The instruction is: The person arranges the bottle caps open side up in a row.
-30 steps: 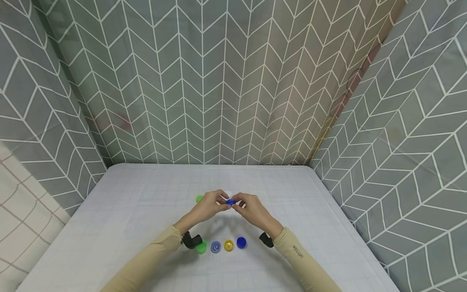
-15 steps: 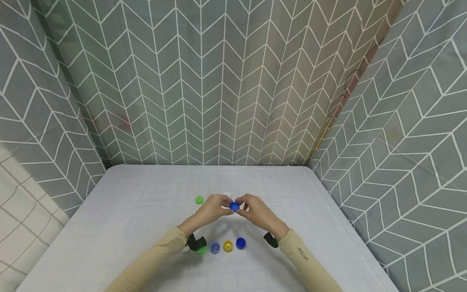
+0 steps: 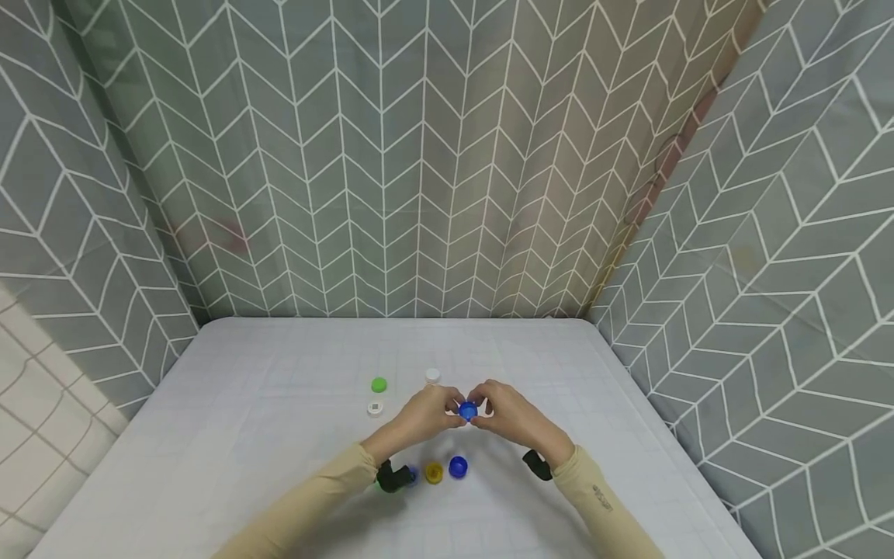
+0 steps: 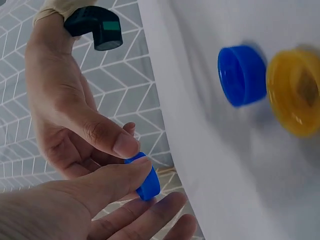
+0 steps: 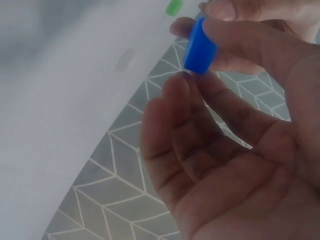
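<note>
A blue bottle cap (image 3: pixel 468 411) is held up above the table between both hands, its hollow side facing the head camera. My left hand (image 3: pixel 427 413) pinches its left edge between thumb and fingers. From the other side my right hand (image 3: pixel 515 415) pinches it in the same way. In the left wrist view the blue cap (image 4: pixel 151 184) is partly covered by the left thumb. The right wrist view has the raised cap (image 5: pixel 201 50) edge-on, gripped near the right thumb. Below the hands on the table lie a second blue cap (image 3: pixel 458 466) and a yellow cap (image 3: pixel 434 473).
A green cap (image 3: pixel 379 384), a white cap (image 3: pixel 375 408) and another white cap (image 3: pixel 433 376) lie behind the left arm. A pale blue cap (image 3: pixel 414 475) is partly hidden by the left wrist camera (image 3: pixel 394 476). Patterned curtains (image 3: pixel 419 155) surround the white table (image 3: pixel 279 365).
Both hands have moved right and toward the person with the blue cap, which has tilted so its hollow side shows. The white caps behind the left hand have come into view.
</note>
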Demonstrator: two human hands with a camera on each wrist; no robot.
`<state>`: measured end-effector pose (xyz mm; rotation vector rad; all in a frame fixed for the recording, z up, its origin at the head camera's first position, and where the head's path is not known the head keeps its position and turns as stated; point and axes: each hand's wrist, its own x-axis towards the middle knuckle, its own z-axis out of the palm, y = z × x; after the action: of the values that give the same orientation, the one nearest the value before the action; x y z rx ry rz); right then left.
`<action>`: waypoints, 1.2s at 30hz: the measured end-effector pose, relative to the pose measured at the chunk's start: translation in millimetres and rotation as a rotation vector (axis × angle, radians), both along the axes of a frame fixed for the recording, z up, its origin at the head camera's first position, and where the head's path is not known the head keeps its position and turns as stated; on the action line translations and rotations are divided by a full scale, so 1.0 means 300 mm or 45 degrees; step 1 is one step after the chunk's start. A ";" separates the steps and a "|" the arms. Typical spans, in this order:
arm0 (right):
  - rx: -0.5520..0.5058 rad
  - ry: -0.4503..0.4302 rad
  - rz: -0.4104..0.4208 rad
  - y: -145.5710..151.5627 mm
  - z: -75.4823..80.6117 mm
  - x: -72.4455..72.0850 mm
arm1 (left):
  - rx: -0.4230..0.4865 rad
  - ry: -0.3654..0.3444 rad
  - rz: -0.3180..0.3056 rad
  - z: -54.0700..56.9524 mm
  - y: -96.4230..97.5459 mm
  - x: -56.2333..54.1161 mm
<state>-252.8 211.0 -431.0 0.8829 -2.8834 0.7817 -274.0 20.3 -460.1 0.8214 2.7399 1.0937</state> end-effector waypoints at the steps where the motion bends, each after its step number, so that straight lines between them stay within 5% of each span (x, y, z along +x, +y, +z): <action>1: 0.006 -0.001 -0.002 0.006 -0.001 0.003 | -0.013 0.003 -0.001 -0.002 0.007 0.003; 14: 0.052 -0.066 -0.031 0.073 0.002 0.054 | -0.141 0.194 -0.065 -0.019 0.085 0.038; 23: 0.118 -0.199 0.002 0.075 -0.030 0.070 | -0.299 0.128 -0.089 -0.033 0.102 0.074; 36: 0.159 -0.294 0.063 0.069 -0.064 0.080 | -0.391 0.175 -0.140 -0.072 0.110 0.103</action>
<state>-228.7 231.7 -450.2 0.9369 -3.1534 0.7622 -243.0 53.2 -481.9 1.0161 2.8296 0.5962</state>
